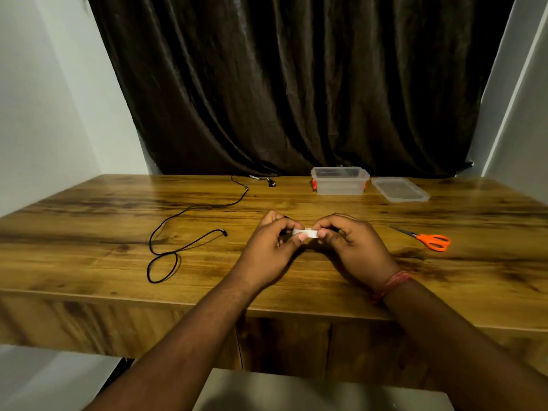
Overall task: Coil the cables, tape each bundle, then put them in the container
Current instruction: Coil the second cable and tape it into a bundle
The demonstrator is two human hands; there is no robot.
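Both of my hands meet over the middle of the wooden table (89, 221). My left hand (271, 247) and my right hand (353, 244) pinch a white roll of tape (305, 232) between their fingertips. A small dark piece, maybe cable, peeks out behind my left hand; most of it is hidden. A long black cable (189, 209) lies loose on the table to the left, with a loop near the front edge. A clear plastic container (339, 180) with orange clips stands open at the back.
The container's clear lid (400, 189) lies flat to its right. Orange-handled scissors (430, 240) rest on the table right of my hands. A small black plug or adapter (270, 182) sits at the back by the dark curtain.
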